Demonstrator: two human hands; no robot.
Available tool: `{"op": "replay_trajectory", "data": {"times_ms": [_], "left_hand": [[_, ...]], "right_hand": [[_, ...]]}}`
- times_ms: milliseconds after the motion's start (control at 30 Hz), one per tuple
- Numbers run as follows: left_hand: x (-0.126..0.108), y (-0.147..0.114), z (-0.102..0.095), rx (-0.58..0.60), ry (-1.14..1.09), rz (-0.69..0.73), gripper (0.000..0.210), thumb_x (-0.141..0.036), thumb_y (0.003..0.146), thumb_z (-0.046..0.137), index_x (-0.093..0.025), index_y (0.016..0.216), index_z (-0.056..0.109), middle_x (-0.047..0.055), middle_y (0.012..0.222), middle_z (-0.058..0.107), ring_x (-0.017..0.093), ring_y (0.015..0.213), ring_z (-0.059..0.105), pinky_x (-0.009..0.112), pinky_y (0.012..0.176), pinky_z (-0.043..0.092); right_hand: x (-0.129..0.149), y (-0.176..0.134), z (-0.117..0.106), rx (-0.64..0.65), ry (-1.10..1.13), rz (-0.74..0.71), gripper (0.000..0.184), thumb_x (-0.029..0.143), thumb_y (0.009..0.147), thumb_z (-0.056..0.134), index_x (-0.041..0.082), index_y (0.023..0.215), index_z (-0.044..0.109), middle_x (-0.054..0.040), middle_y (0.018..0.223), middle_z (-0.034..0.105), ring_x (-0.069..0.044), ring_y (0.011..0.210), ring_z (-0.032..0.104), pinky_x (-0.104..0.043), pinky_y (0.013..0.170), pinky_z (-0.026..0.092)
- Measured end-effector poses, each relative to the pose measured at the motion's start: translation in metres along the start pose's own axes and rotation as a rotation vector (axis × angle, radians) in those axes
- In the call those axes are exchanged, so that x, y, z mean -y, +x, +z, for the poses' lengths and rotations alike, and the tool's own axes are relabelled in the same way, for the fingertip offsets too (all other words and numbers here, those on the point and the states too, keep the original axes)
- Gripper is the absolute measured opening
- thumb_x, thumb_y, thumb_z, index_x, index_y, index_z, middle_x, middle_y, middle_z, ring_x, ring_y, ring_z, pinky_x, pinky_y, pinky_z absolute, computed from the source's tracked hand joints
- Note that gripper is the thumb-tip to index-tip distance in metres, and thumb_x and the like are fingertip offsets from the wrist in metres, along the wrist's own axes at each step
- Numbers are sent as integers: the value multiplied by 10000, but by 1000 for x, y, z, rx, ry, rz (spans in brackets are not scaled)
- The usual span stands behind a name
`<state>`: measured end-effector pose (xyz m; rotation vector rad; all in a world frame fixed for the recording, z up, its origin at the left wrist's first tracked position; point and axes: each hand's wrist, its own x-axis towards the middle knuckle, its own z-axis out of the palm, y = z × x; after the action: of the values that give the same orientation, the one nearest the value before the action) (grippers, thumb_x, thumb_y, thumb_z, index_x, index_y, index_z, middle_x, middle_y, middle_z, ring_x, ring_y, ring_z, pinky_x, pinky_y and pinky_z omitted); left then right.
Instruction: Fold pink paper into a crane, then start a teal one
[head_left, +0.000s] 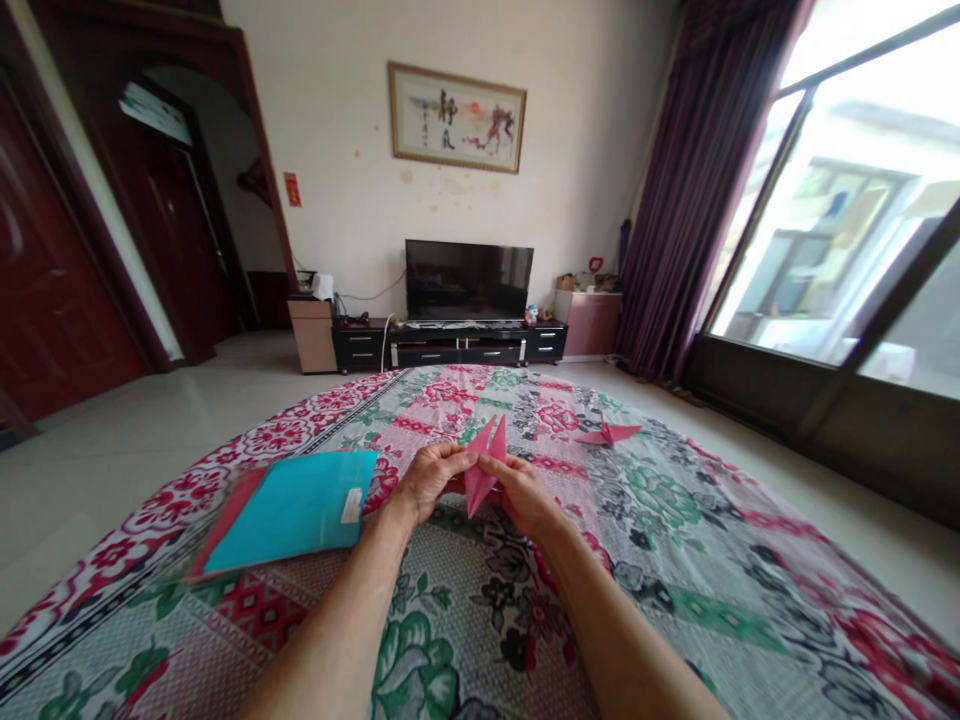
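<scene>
Between my two hands is a pink sheet of origami paper folded into a narrow shape (pixel 480 486), with two points up and one point down. My left hand (pixel 435 478) pinches its left side with thumb and fingers. From the other side my right hand (pixel 520 488) grips it, the two thumbs nearly meeting at its middle. The fingers behind the paper are partly hidden. Farther off to the right, a finished-looking pink paper crane (pixel 609 433) stands on the patterned tablecloth (pixel 480 620).
Left of my hands lies a clear packet of coloured paper (pixel 300 505), blue on top, with a white label. Beyond the round table's far edge stand a low black cabinet (pixel 457 350) and a television (pixel 469 282). A window (pixel 840 220) is at the right.
</scene>
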<state>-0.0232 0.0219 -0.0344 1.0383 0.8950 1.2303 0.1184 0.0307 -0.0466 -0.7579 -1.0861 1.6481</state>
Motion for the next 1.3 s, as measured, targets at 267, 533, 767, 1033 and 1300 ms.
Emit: {"op": "replay_trajectory", "data": {"times_ms": [267, 533, 767, 1033, 1300], "left_hand": [[4, 4, -4, -69, -27, 29, 286, -320, 524, 781, -126, 653, 615, -19, 554, 602, 110, 497, 540, 258, 542, 459], [3, 2, -3, -35, -40, -12, 272, -318, 544, 769, -131, 680, 625, -17, 571, 611, 112, 503, 546, 258, 549, 457], [3, 3, -3, -66, 2, 29, 275, -322, 528, 772, -124, 666, 640, -1, 575, 632, 117, 519, 558, 246, 555, 442], [2, 1, 0, -35, 11, -19, 302, -350, 540, 763, -124, 712, 663, 7, 570, 645, 128, 492, 561, 261, 550, 448], [1, 2, 1, 25, 111, -98, 257, -304, 540, 751, -123, 713, 692, 27, 583, 658, 119, 491, 547, 218, 487, 375]], "right_hand": [[-3, 5, -7, -89, -53, -42, 279, 386, 588, 751, 150, 706, 659, -17, 666, 657, -120, 570, 574, -252, 573, 484], [-5, 6, -10, -67, -72, -71, 305, 405, 573, 768, 144, 669, 645, -11, 627, 637, -105, 526, 551, -234, 546, 468], [-1, 2, -10, -7, -112, -54, 351, 503, 666, 669, 163, 754, 670, -21, 681, 642, -120, 598, 566, -233, 554, 481], [-4, 3, -6, -124, -160, -89, 316, 462, 608, 714, 161, 647, 628, 24, 565, 583, -93, 494, 504, -226, 515, 451], [3, 0, -8, -120, -374, -117, 266, 428, 663, 654, 162, 673, 651, 8, 562, 594, -105, 485, 502, -206, 438, 396]]}}
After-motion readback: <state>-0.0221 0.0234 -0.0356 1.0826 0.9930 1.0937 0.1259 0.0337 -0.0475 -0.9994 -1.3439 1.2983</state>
